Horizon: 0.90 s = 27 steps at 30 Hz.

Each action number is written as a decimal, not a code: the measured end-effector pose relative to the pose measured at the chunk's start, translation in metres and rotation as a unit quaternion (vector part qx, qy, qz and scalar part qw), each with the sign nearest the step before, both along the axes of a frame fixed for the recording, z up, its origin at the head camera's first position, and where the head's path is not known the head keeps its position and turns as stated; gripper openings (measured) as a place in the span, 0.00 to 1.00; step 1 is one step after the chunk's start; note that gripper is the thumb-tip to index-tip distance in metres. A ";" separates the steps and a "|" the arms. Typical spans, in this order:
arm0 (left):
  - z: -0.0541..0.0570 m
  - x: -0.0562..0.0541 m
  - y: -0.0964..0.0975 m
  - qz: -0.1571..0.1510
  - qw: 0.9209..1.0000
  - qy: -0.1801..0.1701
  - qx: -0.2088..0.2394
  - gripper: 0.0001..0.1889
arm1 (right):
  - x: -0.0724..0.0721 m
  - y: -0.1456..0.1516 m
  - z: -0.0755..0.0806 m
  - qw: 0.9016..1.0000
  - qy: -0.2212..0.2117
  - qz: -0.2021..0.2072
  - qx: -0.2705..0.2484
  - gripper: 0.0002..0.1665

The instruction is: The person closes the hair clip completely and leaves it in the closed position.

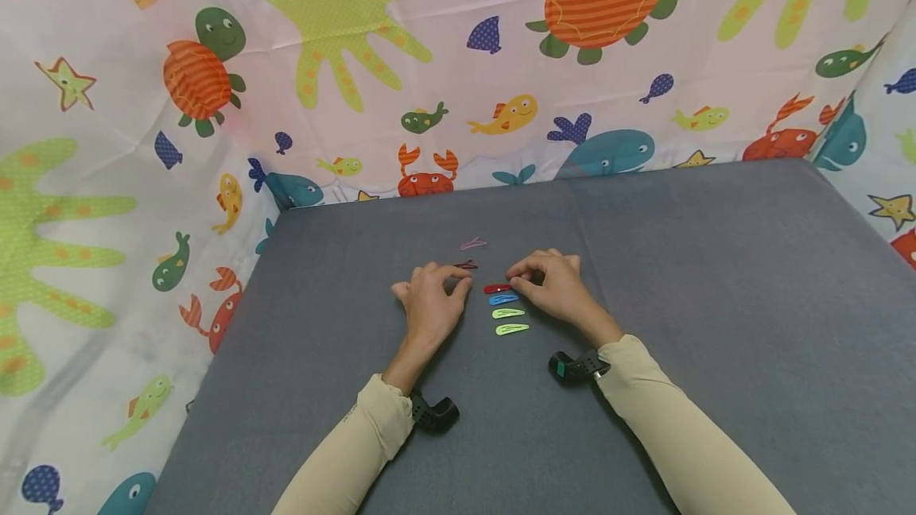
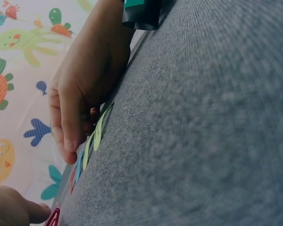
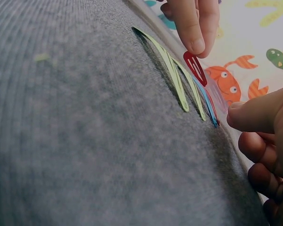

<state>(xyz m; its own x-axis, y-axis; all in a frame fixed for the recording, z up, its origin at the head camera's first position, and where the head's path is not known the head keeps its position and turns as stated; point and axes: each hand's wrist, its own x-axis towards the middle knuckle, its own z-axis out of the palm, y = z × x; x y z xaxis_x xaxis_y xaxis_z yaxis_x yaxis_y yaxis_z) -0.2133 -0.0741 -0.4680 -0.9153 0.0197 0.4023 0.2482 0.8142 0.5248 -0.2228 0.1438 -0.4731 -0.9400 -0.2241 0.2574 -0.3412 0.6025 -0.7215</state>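
Note:
My left hand (image 1: 432, 300) pinches a dark red snap hair clip (image 1: 466, 265) between thumb and finger; the clip's slotted body shows in the right wrist view (image 3: 195, 69). Bent loosely, the fingers of my right hand (image 1: 551, 284) hover by the right end of a red hair clip (image 1: 497, 288) on the table. That clip heads a column: a blue clip (image 1: 503, 300) lies below it, then a yellow-green clip (image 1: 508, 313) and another yellow-green clip (image 1: 511, 330). Farther back lies a pink clip (image 1: 473, 243). Nothing shows between the right thumb (image 3: 250, 113) and fingers.
A grey cloth covers the table (image 1: 716, 300). White curtain fabric (image 1: 458, 62) printed with sea animals stands along its back and left side. Black camera mounts hang at the left wrist (image 1: 435, 415) and the right wrist (image 1: 572, 368), low over the cloth.

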 end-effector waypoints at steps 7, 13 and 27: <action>0.001 -0.001 -0.001 0.010 1.000 -0.004 0.017 0.07 | 0.001 0.000 0.001 1.000 0.004 -0.001 -0.004 0.04; 0.001 -0.001 -0.003 0.021 0.999 -0.020 0.037 0.15 | 0.001 0.000 0.002 1.000 0.004 0.003 -0.012 0.04; 0.002 -0.005 -0.010 0.038 0.997 -0.032 0.051 0.13 | 0.009 -0.012 0.009 0.999 0.030 -0.002 -0.020 0.05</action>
<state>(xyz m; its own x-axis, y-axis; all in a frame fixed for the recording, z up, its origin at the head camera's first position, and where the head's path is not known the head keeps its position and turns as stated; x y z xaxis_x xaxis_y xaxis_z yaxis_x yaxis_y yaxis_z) -0.2186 -0.0844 -0.4660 -0.9363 -0.0887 0.3397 0.1512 0.7714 0.6181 -0.2140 0.1319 -0.4636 -0.9237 -0.2091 0.3209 -0.3816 0.5756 -0.7233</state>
